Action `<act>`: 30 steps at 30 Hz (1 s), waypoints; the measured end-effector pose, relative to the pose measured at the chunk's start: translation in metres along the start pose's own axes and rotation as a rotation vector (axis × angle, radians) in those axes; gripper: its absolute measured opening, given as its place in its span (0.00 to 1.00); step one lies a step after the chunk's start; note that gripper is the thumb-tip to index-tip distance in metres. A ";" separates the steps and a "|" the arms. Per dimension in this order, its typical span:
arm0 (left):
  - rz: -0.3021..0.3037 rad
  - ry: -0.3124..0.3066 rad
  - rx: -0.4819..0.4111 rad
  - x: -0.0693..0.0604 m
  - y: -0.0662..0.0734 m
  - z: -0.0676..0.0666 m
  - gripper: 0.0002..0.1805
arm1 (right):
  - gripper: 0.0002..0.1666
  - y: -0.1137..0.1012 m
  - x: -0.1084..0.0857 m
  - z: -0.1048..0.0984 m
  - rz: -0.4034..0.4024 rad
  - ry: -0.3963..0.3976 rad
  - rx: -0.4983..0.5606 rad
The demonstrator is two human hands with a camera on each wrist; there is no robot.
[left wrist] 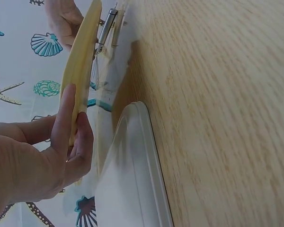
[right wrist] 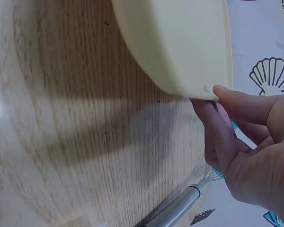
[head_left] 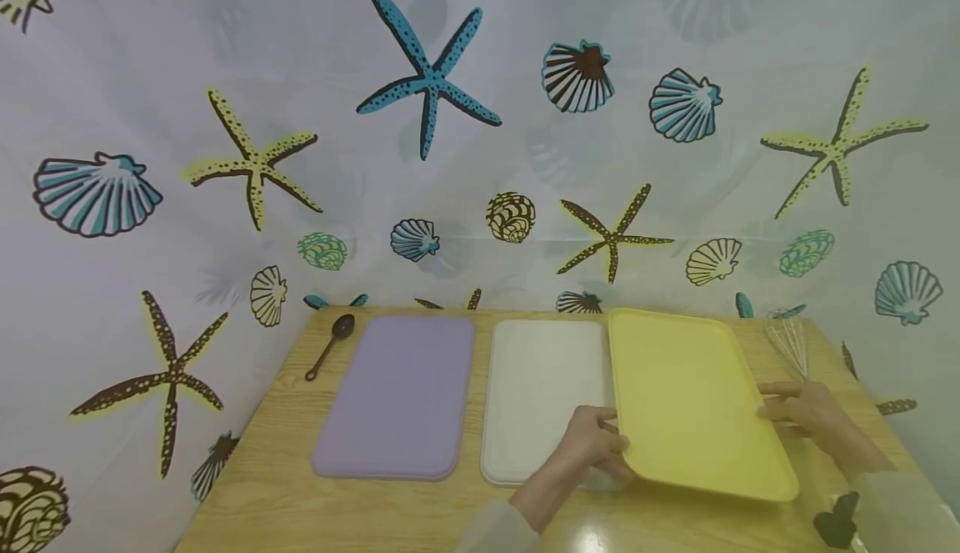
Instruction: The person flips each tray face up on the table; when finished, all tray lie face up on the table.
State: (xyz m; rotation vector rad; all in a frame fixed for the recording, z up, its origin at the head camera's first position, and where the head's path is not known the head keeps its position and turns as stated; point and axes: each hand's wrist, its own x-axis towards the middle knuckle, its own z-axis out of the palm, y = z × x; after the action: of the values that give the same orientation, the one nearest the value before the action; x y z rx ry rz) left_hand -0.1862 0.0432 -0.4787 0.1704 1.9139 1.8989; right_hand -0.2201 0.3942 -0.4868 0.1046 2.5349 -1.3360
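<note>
Both hands hold a yellow tray (head_left: 693,403) by its two long sides, tilted with its near edge raised above the table. My left hand (head_left: 588,444) pinches the left edge, its thumb on one face and fingers on the other in the left wrist view, over a corner of the white board (head_left: 543,394). On the opposite edge, my right hand (head_left: 810,415) grips the tray (right wrist: 194,52) between thumb and fingers. In the right wrist view a shadow falls on the wood below the tray.
A purple board (head_left: 397,394) lies left of the white one, with a dark spoon (head_left: 327,349) beyond it. The whisk (head_left: 789,344) lies behind my right hand. A small dark object (head_left: 836,520) is by the right sleeve. A patterned curtain (head_left: 480,161) hangs around the wooden table (head_left: 277,486).
</note>
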 end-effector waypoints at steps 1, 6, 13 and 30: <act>0.000 0.004 0.002 0.001 0.000 0.001 0.31 | 0.35 0.000 0.000 -0.001 0.007 -0.002 -0.002; -0.023 0.027 0.022 0.004 -0.001 0.009 0.30 | 0.37 -0.004 -0.002 -0.008 0.034 -0.004 -0.009; -0.074 0.049 0.019 0.009 -0.007 0.018 0.31 | 0.35 -0.006 -0.005 -0.014 -0.008 -0.031 -0.032; -0.066 0.004 -0.028 0.011 -0.018 0.022 0.23 | 0.32 -0.004 0.000 -0.019 -0.018 0.025 -0.074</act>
State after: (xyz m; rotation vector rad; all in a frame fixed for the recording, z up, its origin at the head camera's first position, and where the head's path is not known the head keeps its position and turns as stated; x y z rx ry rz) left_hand -0.1839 0.0670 -0.4983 0.0936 1.8720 1.8830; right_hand -0.2249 0.4074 -0.4736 0.0844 2.6087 -1.2528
